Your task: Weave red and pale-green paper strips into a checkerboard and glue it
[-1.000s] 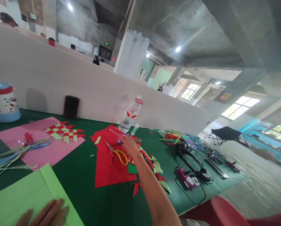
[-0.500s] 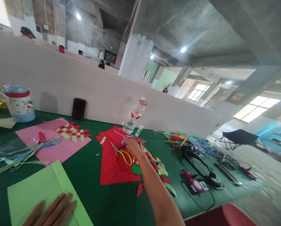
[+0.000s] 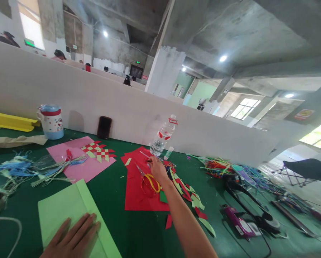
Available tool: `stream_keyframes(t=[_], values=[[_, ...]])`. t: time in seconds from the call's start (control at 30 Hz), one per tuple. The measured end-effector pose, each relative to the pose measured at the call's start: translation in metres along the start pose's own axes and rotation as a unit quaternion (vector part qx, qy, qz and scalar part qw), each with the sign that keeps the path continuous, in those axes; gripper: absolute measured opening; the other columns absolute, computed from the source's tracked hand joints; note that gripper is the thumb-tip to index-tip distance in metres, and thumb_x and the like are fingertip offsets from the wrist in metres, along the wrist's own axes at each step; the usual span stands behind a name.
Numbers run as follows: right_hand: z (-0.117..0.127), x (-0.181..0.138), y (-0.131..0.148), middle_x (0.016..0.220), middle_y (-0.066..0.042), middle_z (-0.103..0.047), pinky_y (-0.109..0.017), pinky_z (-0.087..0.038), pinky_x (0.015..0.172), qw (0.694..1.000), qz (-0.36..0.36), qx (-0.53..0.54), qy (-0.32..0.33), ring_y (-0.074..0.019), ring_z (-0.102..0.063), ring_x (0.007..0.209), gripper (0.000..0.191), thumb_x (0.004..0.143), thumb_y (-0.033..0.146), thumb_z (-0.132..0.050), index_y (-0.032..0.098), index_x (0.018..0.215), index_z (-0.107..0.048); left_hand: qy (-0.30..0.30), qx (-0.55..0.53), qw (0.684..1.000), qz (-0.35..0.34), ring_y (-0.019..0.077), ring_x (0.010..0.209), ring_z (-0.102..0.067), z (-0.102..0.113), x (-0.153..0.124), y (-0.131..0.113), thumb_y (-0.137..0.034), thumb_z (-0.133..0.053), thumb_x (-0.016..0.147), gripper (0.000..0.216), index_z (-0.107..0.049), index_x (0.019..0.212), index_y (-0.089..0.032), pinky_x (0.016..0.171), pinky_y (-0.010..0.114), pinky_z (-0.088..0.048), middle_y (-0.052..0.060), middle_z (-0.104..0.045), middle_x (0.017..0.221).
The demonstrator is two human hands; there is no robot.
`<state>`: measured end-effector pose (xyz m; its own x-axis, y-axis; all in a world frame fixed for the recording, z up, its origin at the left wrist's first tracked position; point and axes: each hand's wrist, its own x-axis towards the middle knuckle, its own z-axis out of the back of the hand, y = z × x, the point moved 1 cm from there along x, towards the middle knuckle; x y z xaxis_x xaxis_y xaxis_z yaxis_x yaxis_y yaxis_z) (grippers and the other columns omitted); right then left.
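Note:
My left hand (image 3: 71, 238) lies flat with fingers stretched out on a light green paper sheet (image 3: 61, 209) at the near left of the green table. My right hand (image 3: 157, 170) reaches forward over a red paper sheet (image 3: 135, 197). Its fingertips are pinched on a thin item that I cannot make out. Yellow-handled scissors (image 3: 149, 181) lie on the red sheet just left of that hand. Behind the hand stand a clear water bottle (image 3: 162, 138) and a small glue stick (image 3: 168, 153).
A pink sheet (image 3: 77, 166) carries a red-and-green woven piece (image 3: 98, 152). Cut strips (image 3: 188, 191) lie right of the red sheet. A lidded cup (image 3: 51, 122), dark phone (image 3: 104, 127), plastic strands (image 3: 20, 170), coloured sticks (image 3: 216, 166), a purple tool (image 3: 238, 224) and a white partition (image 3: 123, 111) surround them.
The view has swung left and down. My right hand stays at the far edge of the red sheet, its fingers now pinched. My left hand shows more fully on the green sheet.

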<state>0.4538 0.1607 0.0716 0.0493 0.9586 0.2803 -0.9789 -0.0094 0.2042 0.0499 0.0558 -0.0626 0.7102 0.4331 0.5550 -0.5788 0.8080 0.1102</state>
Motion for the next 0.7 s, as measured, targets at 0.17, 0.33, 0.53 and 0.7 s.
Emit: stream_keyframes(t=[0.17, 0.33, 0.53, 0.7], values=[[-0.002, -0.054, 0.031, 0.116, -0.009, -0.075, -0.031, -0.053, 0.081, 0.998, -0.029, 0.058, -0.025, -0.0238, -0.073, 0.100, 0.028, 0.106, 0.025, -0.048, 0.023, 0.131, -0.059, 0.052, -0.005, 0.993, 0.101, 0.0307, 0.138, -0.058, 0.015, 0.009, -0.017, -0.059, -0.049, 0.098, 0.066, -0.033, 0.159, -0.040, 0.121, 0.054, -0.019, 0.002, -0.052, 0.158], [0.000, -0.103, 0.034, 0.123, -0.009, -0.075, -0.032, -0.052, 0.092, 0.993, -0.038, 0.113, -0.015, -0.0239, -0.070, 0.111, 0.037, 0.097, 0.018, -0.051, 0.025, 0.131, -0.065, 0.211, -0.054, 0.952, 0.217, 0.0370, 0.151, -0.041, 0.015, 0.011, -0.028, -0.056, -0.044, 0.097, 0.061, -0.041, 0.155, -0.035, 0.119, 0.072, -0.021, 0.004, -0.038, 0.165], [0.008, -0.097, 0.016, 0.109, -0.010, -0.077, -0.044, -0.050, 0.101, 0.976, -0.074, 0.200, -0.042, -0.0289, -0.068, 0.109, 0.029, 0.088, 0.021, -0.058, 0.022, 0.112, -0.074, 0.281, -0.054, 0.929, 0.233, 0.0370, 0.153, -0.037, 0.027, 0.027, -0.028, -0.053, -0.047, 0.095, 0.062, -0.042, 0.154, -0.034, 0.122, 0.075, -0.011, 0.005, -0.032, 0.167], [0.019, -0.079, 0.019, 0.093, -0.005, -0.077, -0.039, -0.055, 0.089, 0.937, -0.087, 0.334, -0.056, -0.0253, -0.072, 0.094, 0.019, 0.091, 0.037, -0.059, 0.024, 0.101, -0.068, 0.278, -0.020, 0.933, 0.226, 0.0353, 0.153, -0.037, 0.036, 0.038, -0.030, -0.037, -0.045, 0.096, 0.058, -0.042, 0.154, -0.034, 0.122, 0.074, -0.012, 0.006, -0.030, 0.167]])
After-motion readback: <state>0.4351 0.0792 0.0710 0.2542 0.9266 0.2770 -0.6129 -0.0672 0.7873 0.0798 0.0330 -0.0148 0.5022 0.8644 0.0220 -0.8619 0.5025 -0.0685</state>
